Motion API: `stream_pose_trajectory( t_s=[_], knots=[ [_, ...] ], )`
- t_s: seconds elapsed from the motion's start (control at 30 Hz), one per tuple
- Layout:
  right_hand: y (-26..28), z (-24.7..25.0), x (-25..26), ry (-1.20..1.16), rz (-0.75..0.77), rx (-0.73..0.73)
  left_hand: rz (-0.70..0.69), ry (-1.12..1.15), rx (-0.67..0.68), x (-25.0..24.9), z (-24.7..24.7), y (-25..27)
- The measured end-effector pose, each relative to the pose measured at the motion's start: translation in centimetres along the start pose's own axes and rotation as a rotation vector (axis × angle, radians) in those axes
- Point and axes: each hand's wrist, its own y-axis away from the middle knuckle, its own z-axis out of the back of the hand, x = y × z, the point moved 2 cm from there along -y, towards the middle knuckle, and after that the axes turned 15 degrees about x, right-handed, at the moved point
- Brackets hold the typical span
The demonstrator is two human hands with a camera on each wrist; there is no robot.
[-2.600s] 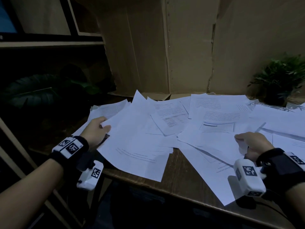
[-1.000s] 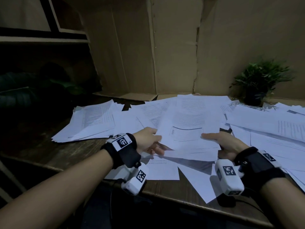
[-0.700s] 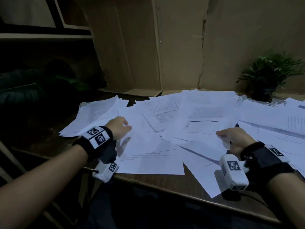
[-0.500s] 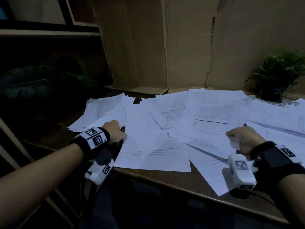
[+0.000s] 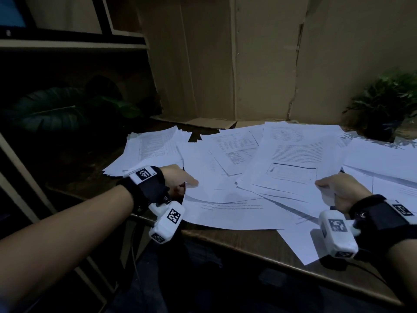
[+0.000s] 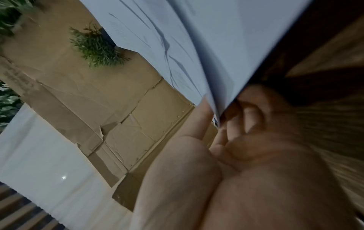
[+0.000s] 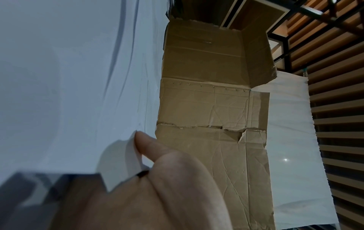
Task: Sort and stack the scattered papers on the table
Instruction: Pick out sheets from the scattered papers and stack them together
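Your left hand (image 5: 178, 182) has slid right and now pinches the front sheet (image 5: 225, 199) at its left edge; your right hand (image 5: 343, 192) pinches the overlapping papers (image 5: 291, 170) near the table's (image 5: 259, 242) front edge.

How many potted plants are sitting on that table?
1: a small potted plant at the table's far right corner, beside the scattered papers. Others may lie beyond the frame's right edge.

Perhaps office, paper-strewn table (image 5: 259, 242), cardboard (image 5: 259, 64)
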Motion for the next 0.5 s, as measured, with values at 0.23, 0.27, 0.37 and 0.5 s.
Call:
stream_pose_trajectory(
  t_s=[0.23, 0.27, 0.37, 0.5],
  knots=[
    [-0.5, 0.2, -0.2, -0.011, -0.03, -0.044, -0.231, -0.07, -0.053, -2.8, -2.5, 4.9],
    [-0.6, 0.2, -0.3, -0.026, -0.032, -0.044, -0.276, -0.133, -0.094, -3.2, -2.3, 5.4],
    [-0.8, 0.3, -0.6, -0.083, -0.021, -0.064, -0.401, -0.179, -0.221, -4.2, -0.5, 6.7],
    [-0.9, 0.1, -0.5, -0.108, 0.002, -0.041, -0.51, -0.229, -0.506, -4.7, 2.6, 8.1]
  ],
)
